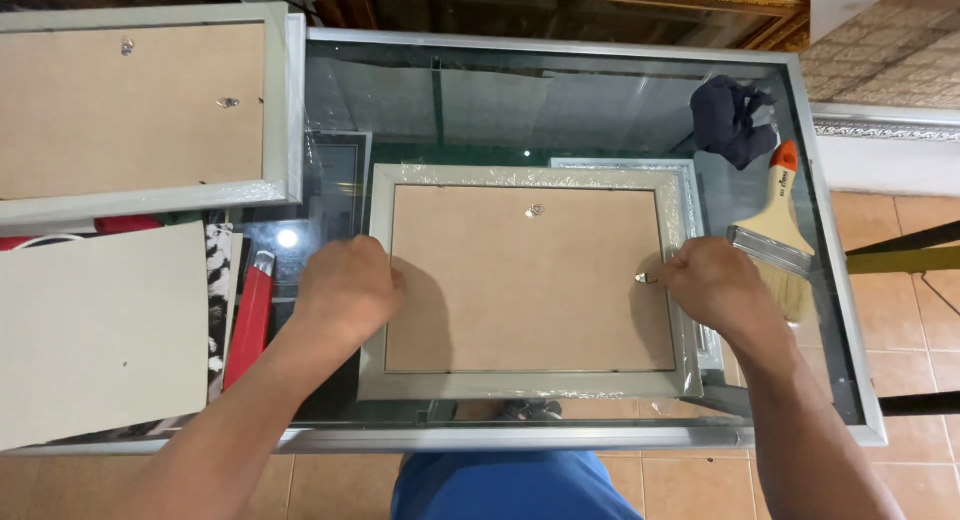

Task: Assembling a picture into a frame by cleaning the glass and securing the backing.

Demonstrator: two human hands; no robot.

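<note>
Picture frame (530,280) lies face down at the centre of the glass tabletop (600,100), brown backing board up, grey moulding wrapped in clear film. Left hand (345,290) curled into a loose fist, knuckles pressing the frame's left edge. Right hand (715,285) at the right edge — fingertips pinched around a small metal clip (645,277) on the backing. Second frame (140,110) face down at far left; paintbrush (780,225) and dark cloth (735,120) just right of the work.

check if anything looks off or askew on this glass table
Nothing is damaged or spilled. The second picture frame at the top left lies slightly tilted, overhanging the glass table. A dark cloth sits crumpled by the paintbrush.
</note>
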